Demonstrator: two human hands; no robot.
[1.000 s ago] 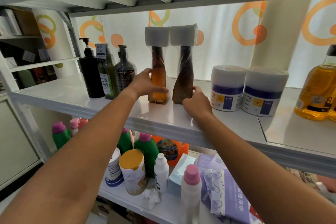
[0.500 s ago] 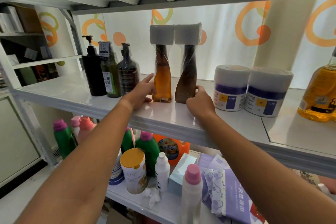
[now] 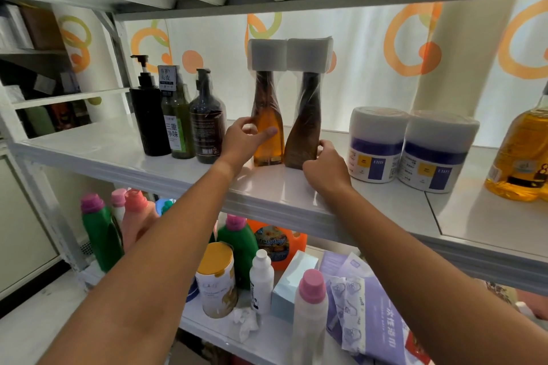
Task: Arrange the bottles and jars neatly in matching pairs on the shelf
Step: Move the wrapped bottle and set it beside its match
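With the fingers of the left hand, grips the amber bottle low on its body, thumb laid across the front. With the curled fingers of the right hand, holds the brown bottle at its base from the right side. Has both upright, side by side and touching, midway along the upper shelf, each in clear film under a white block cap.

Meets, just left of the left wrist, a close row of three: a black pump bottle, a green bottle and a dark wrapped bottle nearest the hand. Reads 三重净味 on the green bottle's label. Cannot read with certainty the tag of characters at its neck.

Meets, right of the right hand and apart from it, two white jars with purple bands, touching each other, their label letters too blurred to read. Sees at the far right a golden bottle, cut by the edge.

Looks down between the forearms to the lower shelf, crowded with:
- green bottles with pink caps
- a pink bottle
- a gold-lidded tin
- a small white bottle
- a pale blue box
- a pink-capped white bottle
- a purple pack with Chinese print
- an orange jug, its label only partly legible
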